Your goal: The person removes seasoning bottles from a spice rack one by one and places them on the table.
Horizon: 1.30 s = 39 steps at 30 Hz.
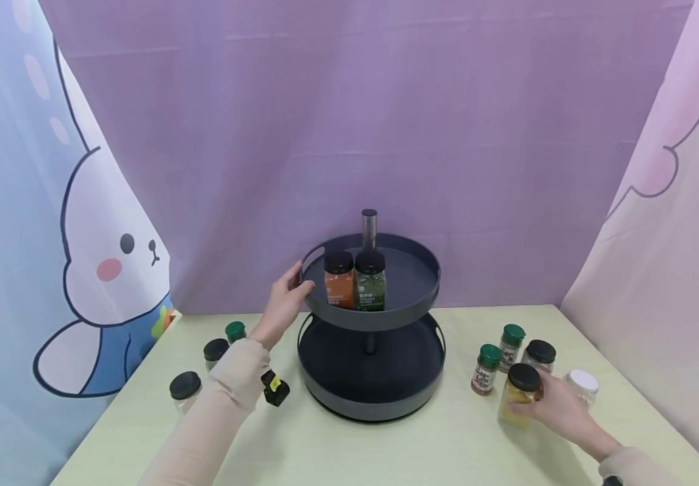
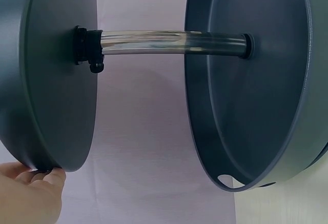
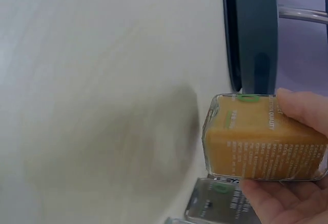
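Observation:
My right hand (image 1: 558,408) grips a square spice jar of yellow powder (image 1: 514,398) with a black lid, thumb on one side and fingers on the other. In the right wrist view the jar's (image 3: 261,137) printed label and base show, with a shadow on the tabletop beside it. My left hand (image 1: 282,307) holds the left rim of the upper tray (image 1: 412,314) of a dark two-tier rack, by its handle cutout. On that tray stand an orange pepper jar (image 1: 340,287) and a green herb jar (image 1: 371,290), side by side, both black-lidded.
The lower tray (image 1: 370,410) rests on the table. Near my right hand stand two green-capped shakers (image 1: 485,370), a black-lidded jar (image 1: 539,354) and a white-lidded jar (image 1: 583,385). Black-lidded jars (image 1: 186,386) and a green-capped one (image 1: 236,331) stand left, partly behind my sleeve.

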Available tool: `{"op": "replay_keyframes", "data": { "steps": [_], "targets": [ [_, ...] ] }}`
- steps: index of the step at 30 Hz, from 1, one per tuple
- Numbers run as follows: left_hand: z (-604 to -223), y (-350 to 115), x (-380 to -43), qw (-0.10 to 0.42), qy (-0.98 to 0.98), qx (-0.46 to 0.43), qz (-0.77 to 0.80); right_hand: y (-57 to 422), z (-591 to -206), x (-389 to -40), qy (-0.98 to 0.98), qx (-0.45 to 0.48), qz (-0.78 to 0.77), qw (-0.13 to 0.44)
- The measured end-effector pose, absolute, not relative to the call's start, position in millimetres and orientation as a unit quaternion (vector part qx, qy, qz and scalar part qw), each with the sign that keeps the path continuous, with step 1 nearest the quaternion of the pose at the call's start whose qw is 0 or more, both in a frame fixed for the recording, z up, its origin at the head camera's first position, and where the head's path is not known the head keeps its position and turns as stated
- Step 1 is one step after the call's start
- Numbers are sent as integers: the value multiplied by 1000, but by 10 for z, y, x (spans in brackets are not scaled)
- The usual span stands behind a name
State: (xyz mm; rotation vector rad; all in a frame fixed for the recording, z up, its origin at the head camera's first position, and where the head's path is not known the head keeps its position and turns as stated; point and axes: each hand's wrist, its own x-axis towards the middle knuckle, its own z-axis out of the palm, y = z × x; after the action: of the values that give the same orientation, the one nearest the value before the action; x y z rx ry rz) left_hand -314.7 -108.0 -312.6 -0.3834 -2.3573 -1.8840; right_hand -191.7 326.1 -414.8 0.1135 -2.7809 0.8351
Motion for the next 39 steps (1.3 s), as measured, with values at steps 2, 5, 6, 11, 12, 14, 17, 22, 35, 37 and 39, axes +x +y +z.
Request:
{"op": "replay_keyframes", "data": {
  "steps": [2, 5, 6, 11, 12, 14, 17, 22, 35, 37, 39],
  "targets": [
    [-3122, -1080, -3148, 51, -774, -125, -619, 3274, -4173, -1918, -951, 36, 282, 120],
    [-3120, -1079, -3147, 52, -775, -126, -617, 3292, -4211, -1918, -952, 33, 282, 118],
    [-3120, -1079, -3147, 52, -775, -125, -617, 3296, -4223, -1917, -951, 30, 283, 117],
    [-3132, -1077, -3158, 53, -775, -128, -617, 3314, -4262, -1919, -950, 25, 289, 114],
    [-3134, -1077, -3160, 53, -774, -127, -617, 3316, -4264, -1918, -950, 25, 289, 114],
    [-3135, -1078, -3162, 53, -775, -127, -617, 3317, -4267, -1913, -949, 25, 292, 115],
    [-3134, -1079, -3162, 53, -775, -127, -617, 3317, -4267, -1900, -947, 26, 300, 115],
    [-3132, -1077, -3165, 55, -776, -128, -616, 3326, -4271, -1887, -943, 33, 311, 113],
    [-3124, -1077, -3164, 56, -777, -129, -614, 3353, -4300, -1883, -940, 40, 321, 113],
    [-3126, -1078, -3162, 56, -777, -129, -614, 3352, -4307, -1887, -939, 42, 323, 112],
    [-3125, -1080, -3158, 55, -777, -130, -613, 3348, -4310, -1892, -939, 42, 324, 109]
  ]
}}
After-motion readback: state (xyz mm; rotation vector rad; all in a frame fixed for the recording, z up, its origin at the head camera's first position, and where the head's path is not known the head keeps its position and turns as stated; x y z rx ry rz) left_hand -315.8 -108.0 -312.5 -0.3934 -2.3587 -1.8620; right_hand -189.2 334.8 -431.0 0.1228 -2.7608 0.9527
